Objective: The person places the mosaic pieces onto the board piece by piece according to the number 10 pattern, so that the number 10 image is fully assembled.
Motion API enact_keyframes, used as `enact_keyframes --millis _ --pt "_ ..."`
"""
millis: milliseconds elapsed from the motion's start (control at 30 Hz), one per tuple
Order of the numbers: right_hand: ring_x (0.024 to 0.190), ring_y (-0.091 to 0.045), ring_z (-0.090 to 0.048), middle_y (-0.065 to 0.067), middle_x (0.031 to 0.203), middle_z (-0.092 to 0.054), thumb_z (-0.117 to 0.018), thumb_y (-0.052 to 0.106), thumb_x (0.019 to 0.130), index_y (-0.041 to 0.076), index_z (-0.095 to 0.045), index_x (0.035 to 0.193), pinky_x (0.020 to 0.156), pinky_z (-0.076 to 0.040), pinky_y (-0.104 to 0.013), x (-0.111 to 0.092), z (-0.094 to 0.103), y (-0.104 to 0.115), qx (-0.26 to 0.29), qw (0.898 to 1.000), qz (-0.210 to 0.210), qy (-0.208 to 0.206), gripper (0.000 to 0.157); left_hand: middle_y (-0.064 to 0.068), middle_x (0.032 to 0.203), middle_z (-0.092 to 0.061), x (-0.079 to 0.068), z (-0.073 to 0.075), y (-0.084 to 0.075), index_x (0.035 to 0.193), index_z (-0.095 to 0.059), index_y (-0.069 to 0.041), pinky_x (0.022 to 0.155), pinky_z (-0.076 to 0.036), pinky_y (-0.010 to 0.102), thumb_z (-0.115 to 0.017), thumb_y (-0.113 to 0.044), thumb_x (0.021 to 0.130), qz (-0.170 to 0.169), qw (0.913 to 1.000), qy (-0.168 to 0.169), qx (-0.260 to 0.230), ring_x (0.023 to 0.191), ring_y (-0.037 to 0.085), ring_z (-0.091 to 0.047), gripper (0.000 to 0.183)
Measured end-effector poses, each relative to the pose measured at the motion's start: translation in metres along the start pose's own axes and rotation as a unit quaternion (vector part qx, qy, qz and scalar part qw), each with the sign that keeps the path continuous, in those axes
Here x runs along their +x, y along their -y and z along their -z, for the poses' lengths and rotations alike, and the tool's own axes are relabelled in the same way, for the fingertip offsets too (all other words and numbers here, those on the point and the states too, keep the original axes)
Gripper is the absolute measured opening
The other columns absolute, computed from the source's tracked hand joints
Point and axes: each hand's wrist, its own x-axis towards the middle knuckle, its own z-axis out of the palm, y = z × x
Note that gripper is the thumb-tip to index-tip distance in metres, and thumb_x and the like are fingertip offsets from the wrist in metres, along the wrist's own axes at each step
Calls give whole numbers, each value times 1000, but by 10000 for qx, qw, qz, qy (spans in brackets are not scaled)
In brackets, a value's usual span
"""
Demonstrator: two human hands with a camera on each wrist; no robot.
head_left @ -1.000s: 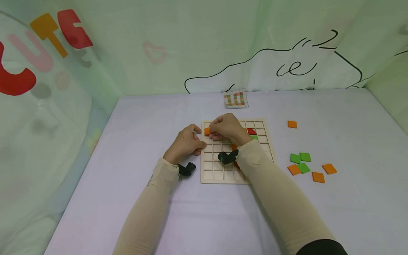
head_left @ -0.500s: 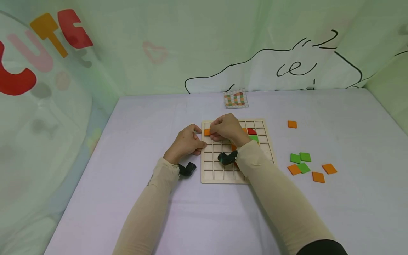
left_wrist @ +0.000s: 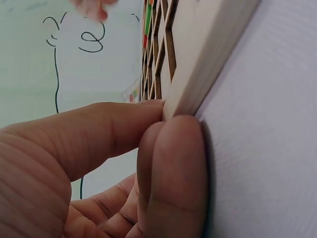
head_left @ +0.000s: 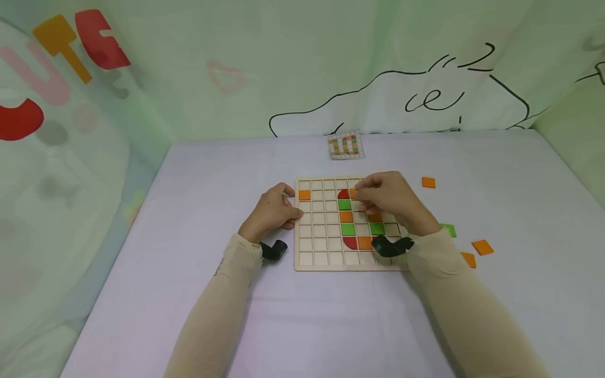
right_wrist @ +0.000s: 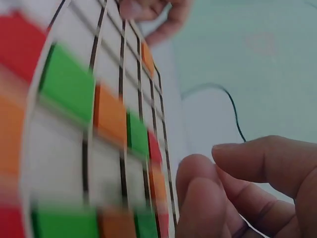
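Our left hand [head_left: 274, 210] steadies the wooden grid board [head_left: 326, 257] at its left edge, thumb and fingers [left_wrist: 171, 168] pinching the rim, as the left wrist view shows plainly. The board lies flat on the bench [head_left: 212, 168], with red, green and orange tiles set in its middle columns and a lone orange tile [head_left: 304, 195] in a cell near the left edge. Our right hand [head_left: 389, 197] hovers over the board's upper right cells, fingers curled together; we cannot tell whether they hold a tile, since none shows between them in either view. Loose tiles [head_left: 482, 247] lie on the bench to the right, partly hidden by our forearm. The risk we see: our right sleeve and wrist pass low over the seated tiles, and a brush could lift them out of their cells.
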Motion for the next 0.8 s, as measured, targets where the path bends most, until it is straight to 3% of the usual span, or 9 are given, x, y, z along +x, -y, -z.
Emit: enact_keyframes --millis 200,367,533,800 --pt "83 -22 -61 -8 99 -67 -67 29 101 1 -65 127 64 -55 -29 -37 60 -50 -1242 9908 -383 -376 39 13 99 -57 -1 0 -1 135 -51 -2 62 -63 27 -79 -2 90 27 9999 -85 100 67 15 -66 52" --pt "65 -16 -55 -4 81 -60 -68 32 100 -2 -58 134 54 -45 -28 -65 95 -84 -1511 9865 -589 -235 49 13 99 -57 0 0 0 136 -51 -2 62 -63 27 -79 -2 90 -1 9999 -77 138 68 16 -66 53" --pt "67 -15 -57 -3 86 -59 -73 29 96 -5 -53 139 59 -48 -28 -77 110 -97 -1670 9837 -652 -130 59 13 99 -56 0 -1 0 135 -51 -2 62 -63 27 -79 -2 90 -6 10000 -50 86 68 16 -67 52" --pt "77 -18 -57 -1 91 -66 -75 31 95 -4 -63 120 62 -47 -29 -77 113 -100 -1852 9799 -742 -55 45 12 98 -56 0 -1 0 135 -51 -2 62 -63 26 -79 -1 90 -21 10000 -25 59 68 16 -66 52"
